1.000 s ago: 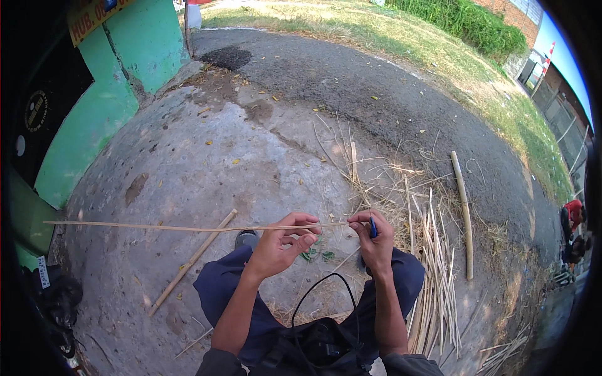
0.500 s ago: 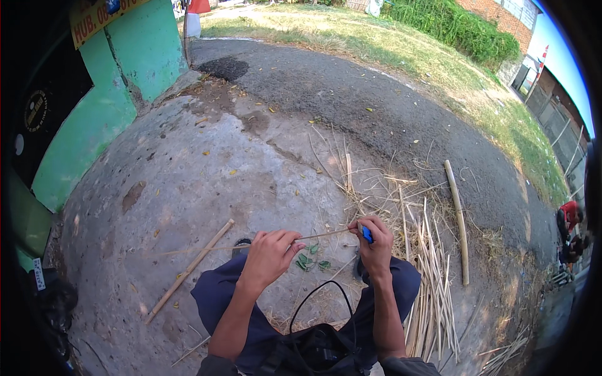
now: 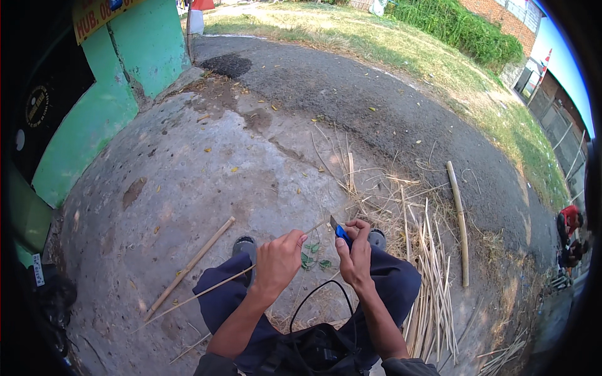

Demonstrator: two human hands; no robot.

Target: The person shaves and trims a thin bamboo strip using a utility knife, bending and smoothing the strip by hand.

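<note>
Bamboo strip [image 3: 213,289] lies in curled left hand [image 3: 279,262], blue-handled knife [image 3: 341,232] in closed right hand [image 3: 356,255]; a slip could cut fingers [image 3: 293,239].

Green wall [image 3: 150,56] at left; grass [image 3: 351,34] beyond asphalt [image 3: 351,91]; leafy hedge [image 3: 464,34] behind.

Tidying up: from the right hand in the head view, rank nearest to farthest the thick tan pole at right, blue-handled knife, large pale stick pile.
1. Blue-handled knife, in the right hand.
2. Large pale stick pile, to the hand's right.
3. Thick tan pole, beyond the pile.
</note>
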